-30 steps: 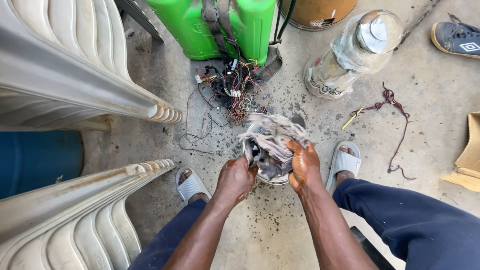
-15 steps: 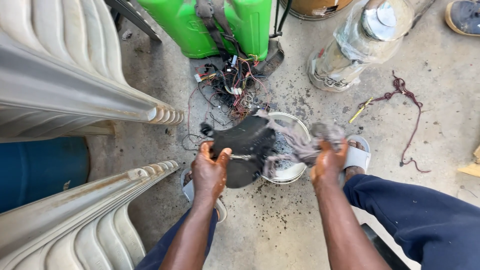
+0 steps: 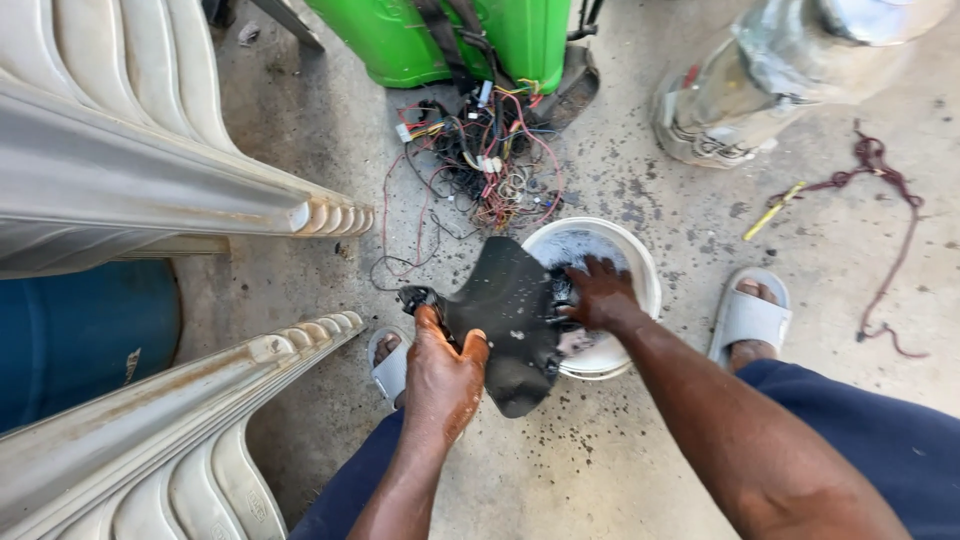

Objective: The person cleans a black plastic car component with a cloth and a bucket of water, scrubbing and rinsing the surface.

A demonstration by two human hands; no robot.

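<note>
Left of the white bowl (image 3: 645, 262) we see stacked plastic chairs (image 3: 150, 170); beyond it a green tank (image 3: 450, 40) and tangled wires (image 3: 490, 160). A black curved cover (image 3: 510, 320) leans over the bowl's near-left rim, gripped by our left hand (image 3: 440, 375). Our right hand (image 3: 600, 295), fingers spread, reaches into the bowl.

Wet black panel (image 3: 510, 320) over white bowl (image 3: 640, 265)

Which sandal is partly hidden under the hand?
The left sandal, tucked partly under the left hand; the right sandal sits uncovered beside the white bowl.
</note>
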